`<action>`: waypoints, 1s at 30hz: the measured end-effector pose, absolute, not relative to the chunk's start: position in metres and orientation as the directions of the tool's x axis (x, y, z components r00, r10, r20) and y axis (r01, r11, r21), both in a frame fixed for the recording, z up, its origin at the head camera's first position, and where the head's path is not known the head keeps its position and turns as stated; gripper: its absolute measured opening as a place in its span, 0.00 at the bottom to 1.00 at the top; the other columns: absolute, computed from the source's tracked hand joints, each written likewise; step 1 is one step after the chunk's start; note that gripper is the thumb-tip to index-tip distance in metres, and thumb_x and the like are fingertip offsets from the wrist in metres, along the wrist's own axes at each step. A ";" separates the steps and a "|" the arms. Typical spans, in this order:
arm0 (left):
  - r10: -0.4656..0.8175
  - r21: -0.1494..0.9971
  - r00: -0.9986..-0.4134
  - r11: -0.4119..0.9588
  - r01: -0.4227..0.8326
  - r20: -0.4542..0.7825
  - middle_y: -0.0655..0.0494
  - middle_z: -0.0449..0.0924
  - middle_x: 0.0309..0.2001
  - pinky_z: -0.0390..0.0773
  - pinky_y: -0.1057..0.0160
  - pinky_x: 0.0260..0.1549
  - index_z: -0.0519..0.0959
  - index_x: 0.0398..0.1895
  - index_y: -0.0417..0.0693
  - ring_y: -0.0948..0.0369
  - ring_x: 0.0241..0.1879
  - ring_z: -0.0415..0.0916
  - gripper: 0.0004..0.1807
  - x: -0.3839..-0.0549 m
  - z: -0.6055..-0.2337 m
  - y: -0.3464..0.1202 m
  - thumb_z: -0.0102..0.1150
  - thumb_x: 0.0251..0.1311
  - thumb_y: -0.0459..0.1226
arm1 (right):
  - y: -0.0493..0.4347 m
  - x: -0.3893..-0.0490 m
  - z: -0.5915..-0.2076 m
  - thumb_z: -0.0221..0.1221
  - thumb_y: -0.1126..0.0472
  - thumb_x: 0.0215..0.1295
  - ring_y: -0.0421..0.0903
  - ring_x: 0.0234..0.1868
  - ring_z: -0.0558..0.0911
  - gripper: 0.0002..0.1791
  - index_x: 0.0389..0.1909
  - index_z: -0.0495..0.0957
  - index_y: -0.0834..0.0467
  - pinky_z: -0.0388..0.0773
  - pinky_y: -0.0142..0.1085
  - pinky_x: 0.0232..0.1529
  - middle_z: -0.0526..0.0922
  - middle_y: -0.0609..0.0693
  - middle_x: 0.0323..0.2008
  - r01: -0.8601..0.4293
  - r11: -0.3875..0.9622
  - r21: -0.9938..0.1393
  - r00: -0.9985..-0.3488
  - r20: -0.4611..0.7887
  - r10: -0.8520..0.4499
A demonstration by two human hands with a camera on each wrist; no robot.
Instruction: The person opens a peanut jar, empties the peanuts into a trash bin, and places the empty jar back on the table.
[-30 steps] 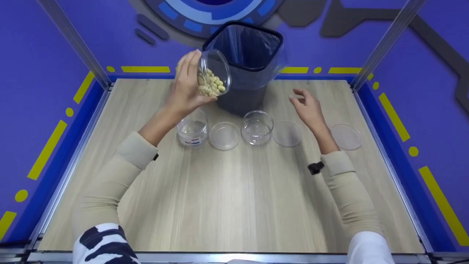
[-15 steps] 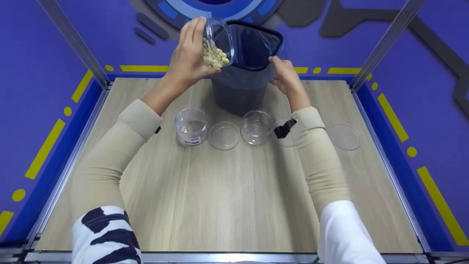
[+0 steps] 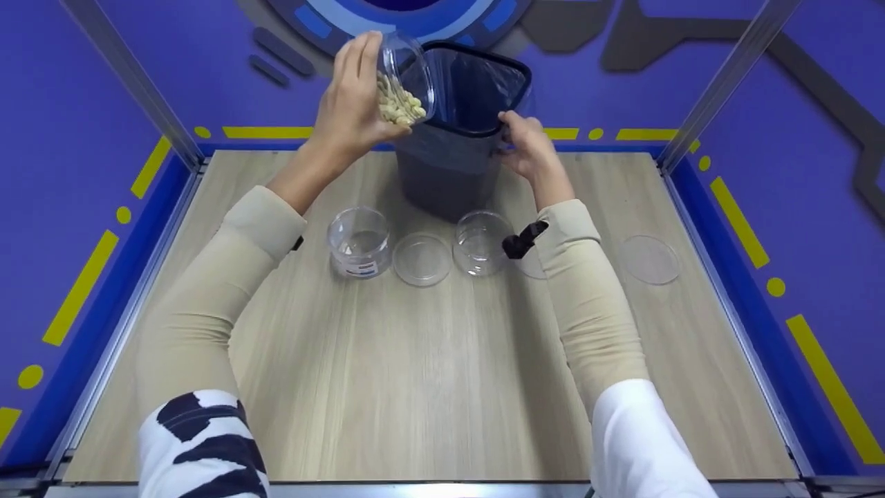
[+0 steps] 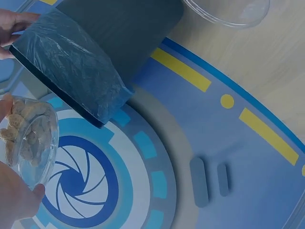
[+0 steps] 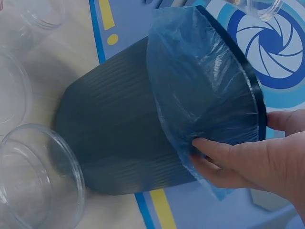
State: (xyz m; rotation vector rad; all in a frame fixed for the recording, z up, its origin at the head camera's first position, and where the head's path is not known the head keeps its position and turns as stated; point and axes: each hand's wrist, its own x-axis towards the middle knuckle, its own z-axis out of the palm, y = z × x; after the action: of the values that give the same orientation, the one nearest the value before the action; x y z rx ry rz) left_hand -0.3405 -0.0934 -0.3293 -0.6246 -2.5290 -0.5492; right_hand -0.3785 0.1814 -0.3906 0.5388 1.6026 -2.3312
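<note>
My left hand (image 3: 351, 104) grips a clear plastic jar (image 3: 426, 79), tilted on its side with its mouth towards the trash bin (image 3: 442, 173). Peanuts in their shells (image 3: 401, 107) lie in the lower part of the jar. In the left wrist view, peanuts (image 4: 31, 129) show through the jar wall beside the bin's rim. My right hand (image 3: 531, 146) holds the bin's near right rim. Seen from the right wrist, its fingers (image 5: 219, 152) press the overhanging clear liner bag (image 5: 190, 86) against the bin's outer side, with another digit at the black rim.
On the wooden table (image 3: 415, 387) before the bin stand a labelled clear jar (image 3: 359, 242) and another clear jar (image 3: 480, 252). A clear lid (image 3: 422, 259) lies between them. One lid (image 3: 531, 266) is partly hidden by my right forearm; another lid (image 3: 651, 259) lies further right.
My left hand has raised the jar of peanuts up to the bin's left rim. My right hand has moved up and left from above the table and taken hold of the bin's rim.
</note>
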 end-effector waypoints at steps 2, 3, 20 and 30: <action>0.328 0.259 -0.788 0.819 0.512 0.522 0.46 0.54 0.77 0.60 0.64 0.72 0.52 0.79 0.40 0.54 0.77 0.47 0.66 -0.341 -0.329 -0.094 0.83 0.41 0.51 | 0.181 -0.378 -0.388 0.52 0.61 0.76 0.51 0.69 0.67 0.33 0.77 0.50 0.56 0.66 0.51 0.72 0.63 0.54 0.69 0.426 -0.347 -0.836 -0.894 -0.449 -0.016; 0.329 0.257 -0.790 0.820 0.511 0.518 0.46 0.54 0.77 0.60 0.64 0.73 0.52 0.79 0.40 0.54 0.78 0.47 0.66 -0.342 -0.328 -0.094 0.83 0.41 0.51 | 0.181 -0.378 -0.387 0.52 0.61 0.76 0.51 0.72 0.65 0.37 0.79 0.47 0.55 0.65 0.51 0.72 0.60 0.54 0.72 0.431 -0.342 -0.835 -0.891 -0.453 -0.019; 0.331 0.237 -0.807 0.840 0.488 0.489 0.44 0.53 0.78 0.59 0.63 0.73 0.50 0.80 0.40 0.51 0.78 0.46 0.67 -0.360 -0.340 -0.089 0.84 0.41 0.48 | 0.175 -0.371 -0.393 0.54 0.60 0.77 0.58 0.70 0.68 0.34 0.77 0.53 0.63 0.70 0.48 0.69 0.63 0.58 0.70 0.388 -0.334 -0.859 -0.907 -0.420 0.027; 0.334 0.232 -0.799 0.838 0.495 0.500 0.43 0.52 0.79 0.59 0.63 0.73 0.51 0.80 0.39 0.51 0.79 0.45 0.60 -0.380 -0.335 -0.084 0.80 0.49 0.46 | 0.174 -0.371 -0.392 0.52 0.60 0.78 0.54 0.68 0.70 0.31 0.76 0.56 0.66 0.70 0.47 0.69 0.66 0.57 0.67 0.365 -0.330 -0.870 -0.919 -0.394 0.023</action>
State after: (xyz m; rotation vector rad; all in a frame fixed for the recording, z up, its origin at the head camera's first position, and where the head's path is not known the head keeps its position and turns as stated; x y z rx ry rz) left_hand -0.3796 -0.0842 -0.3346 -0.6128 -2.5687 -0.4913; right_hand -0.3711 0.1743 -0.3923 0.5027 1.6743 -2.3470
